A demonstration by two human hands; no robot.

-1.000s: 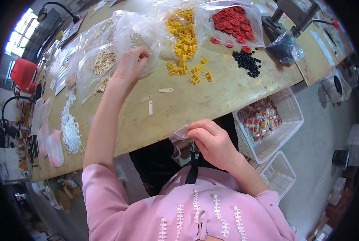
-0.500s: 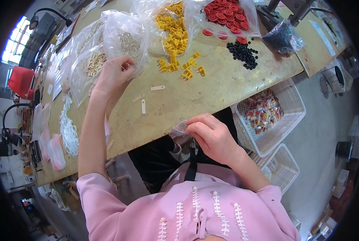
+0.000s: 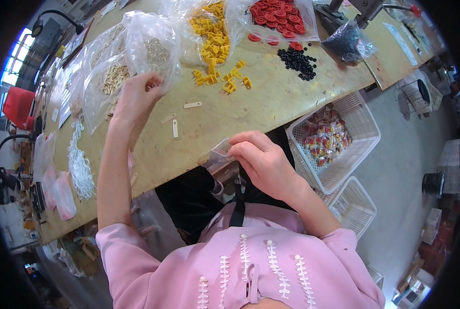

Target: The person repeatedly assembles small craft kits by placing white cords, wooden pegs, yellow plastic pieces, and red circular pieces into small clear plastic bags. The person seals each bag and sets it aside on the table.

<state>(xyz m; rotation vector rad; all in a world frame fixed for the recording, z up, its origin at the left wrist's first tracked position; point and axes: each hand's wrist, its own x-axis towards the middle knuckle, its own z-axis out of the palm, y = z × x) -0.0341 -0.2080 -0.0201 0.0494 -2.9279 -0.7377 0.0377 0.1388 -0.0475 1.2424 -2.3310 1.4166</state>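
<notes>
My right hand (image 3: 263, 160) pinched a small clear bag (image 3: 219, 150), its contents too faint to make out, jutting leftward over the table (image 3: 217, 118) edge. My left hand (image 3: 138, 97) curled at a larger clear bag (image 3: 146, 32), whether gripping anything I couldn't tell.

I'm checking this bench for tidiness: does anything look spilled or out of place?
Perhaps a red disc, lying outside the clear bag beside the pile of small black parts, where two kinds nearly mix. Some yellow parts also lie loose on the table, though that may be deliberate.
</notes>
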